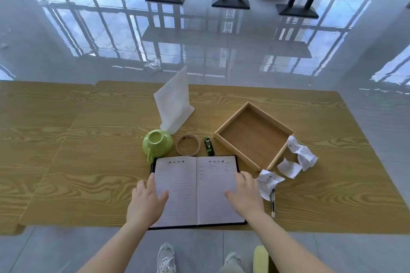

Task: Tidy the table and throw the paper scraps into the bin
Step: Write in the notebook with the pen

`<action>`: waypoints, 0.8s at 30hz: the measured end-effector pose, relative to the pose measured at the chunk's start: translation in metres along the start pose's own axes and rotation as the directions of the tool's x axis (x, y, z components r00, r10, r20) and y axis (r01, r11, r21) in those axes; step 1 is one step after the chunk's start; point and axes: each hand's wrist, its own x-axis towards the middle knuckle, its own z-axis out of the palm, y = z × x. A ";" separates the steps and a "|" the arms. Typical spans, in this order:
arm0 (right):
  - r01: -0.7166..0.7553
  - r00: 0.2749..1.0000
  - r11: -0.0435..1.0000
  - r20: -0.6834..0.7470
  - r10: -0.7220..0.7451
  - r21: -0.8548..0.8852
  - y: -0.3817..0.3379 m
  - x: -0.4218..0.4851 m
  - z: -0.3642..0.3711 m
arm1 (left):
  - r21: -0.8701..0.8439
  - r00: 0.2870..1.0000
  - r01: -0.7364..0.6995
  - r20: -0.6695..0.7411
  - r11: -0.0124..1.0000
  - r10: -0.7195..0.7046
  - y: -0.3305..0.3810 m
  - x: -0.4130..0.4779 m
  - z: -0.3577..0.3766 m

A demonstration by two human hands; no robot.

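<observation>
A glossy tiled floor runs beyond the wood-grain tabletop (88, 139) I work at. Three crumpled paper scraps (301, 155) lie just right of the open notebook (197, 190), against the near corner of the empty wooden tray (255, 137); one covers a pen (273, 204). No bin is clearly in view. My left hand (146, 201) and right hand (246, 197) rest flat on the pages, each grip spread and holding nothing. To do this well, I judge I should fold both covers together evenly, keeping clear of the green cup (157, 143), tape roll (188, 145) and small green stick (209, 145).
</observation>
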 end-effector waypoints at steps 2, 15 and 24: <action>-0.049 0.999 0.998 0.001 0.049 0.026 0.000 0.001 0.000 | -0.050 0.998 0.064 0.009 0.997 -0.063 0.002 0.000 0.000; -0.072 0.997 0.997 0.000 0.072 0.022 0.007 0.002 0.013 | -0.312 0.973 0.232 0.085 0.921 -0.216 0.015 0.010 -0.003; -0.112 0.993 0.979 -0.004 0.114 0.171 0.007 0.001 0.007 | -0.451 0.942 0.326 0.085 0.831 -0.324 0.000 0.016 -0.015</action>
